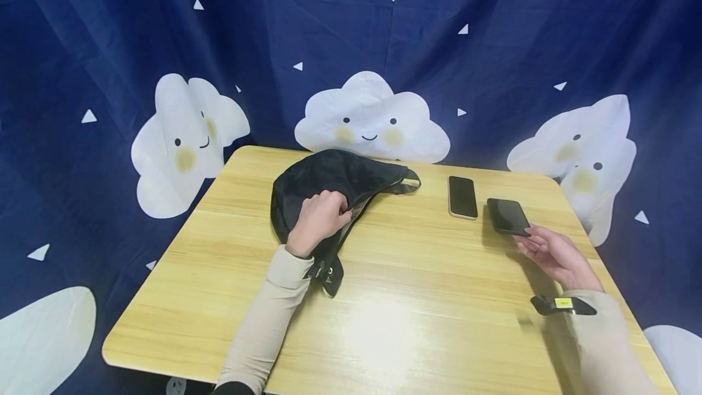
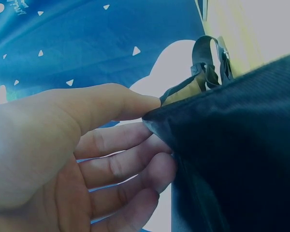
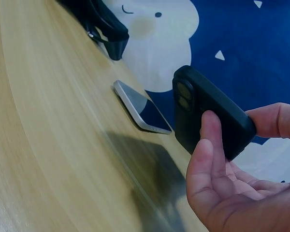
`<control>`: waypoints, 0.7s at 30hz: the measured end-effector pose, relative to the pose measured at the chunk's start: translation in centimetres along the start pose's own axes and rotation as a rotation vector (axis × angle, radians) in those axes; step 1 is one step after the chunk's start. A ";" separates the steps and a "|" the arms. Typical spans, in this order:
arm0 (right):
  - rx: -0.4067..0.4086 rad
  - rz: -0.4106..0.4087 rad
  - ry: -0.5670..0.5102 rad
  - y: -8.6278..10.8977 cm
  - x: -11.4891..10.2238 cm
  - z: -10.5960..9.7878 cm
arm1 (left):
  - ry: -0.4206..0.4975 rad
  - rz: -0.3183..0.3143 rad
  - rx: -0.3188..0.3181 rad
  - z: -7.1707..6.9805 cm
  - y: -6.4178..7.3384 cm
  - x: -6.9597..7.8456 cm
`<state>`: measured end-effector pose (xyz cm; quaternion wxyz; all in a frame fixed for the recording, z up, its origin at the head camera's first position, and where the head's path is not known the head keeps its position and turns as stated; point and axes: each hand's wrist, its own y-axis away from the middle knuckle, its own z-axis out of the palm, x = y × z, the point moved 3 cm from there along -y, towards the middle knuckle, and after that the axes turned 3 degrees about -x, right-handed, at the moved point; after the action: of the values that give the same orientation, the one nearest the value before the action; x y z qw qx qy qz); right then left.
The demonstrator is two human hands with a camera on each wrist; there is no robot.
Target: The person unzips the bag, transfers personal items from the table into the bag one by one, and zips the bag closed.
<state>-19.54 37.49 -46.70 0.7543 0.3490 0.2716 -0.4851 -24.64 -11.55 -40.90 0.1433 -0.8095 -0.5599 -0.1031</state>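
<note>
A black fabric bag [image 1: 323,178] with a strap lies toward the back left of the table. My left hand [image 1: 322,217] pinches the edge of its opening between thumb and fingers, as the left wrist view shows close up on the dark cloth [image 2: 237,140]. On the right, my right hand [image 1: 556,255] grips a black smartphone [image 1: 508,216] by its near end, screen up. The right wrist view shows this phone's dark back and camera bump [image 3: 184,94], raised above the table with its shadow below. Left of it, a second smartphone [image 1: 463,197] with a light frame lies flat.
The wooden table [image 1: 439,285] has rounded corners. A dark blue curtain [image 1: 351,29] with white clouds and triangles hangs right behind it. The bag's strap loop [image 1: 410,183] points toward the phones, and a buckle end [image 1: 332,276] hangs toward the front.
</note>
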 end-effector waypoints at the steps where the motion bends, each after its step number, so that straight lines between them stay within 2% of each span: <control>1: 0.002 0.001 0.001 0.0 0.0 0.1 | 0.001 0.000 0.000 0.0 0.0 0.0; 8: 0.028 0.012 0.019 -0.2 0.0 0.8 | 0.000 -0.001 0.000 0.1 -0.1 -0.1; 14: 0.026 0.012 0.057 -0.1 0.0 1.3 | -0.001 -0.002 -0.004 0.1 0.0 0.0; 21: 0.013 0.003 0.053 -0.4 0.1 2.1 | -0.011 0.000 -0.007 0.0 -0.1 -0.1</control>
<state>-19.72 35.67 -45.63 0.7454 0.3669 0.2879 -0.4763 -24.75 -11.59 -40.95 0.1375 -0.8105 -0.5603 -0.1008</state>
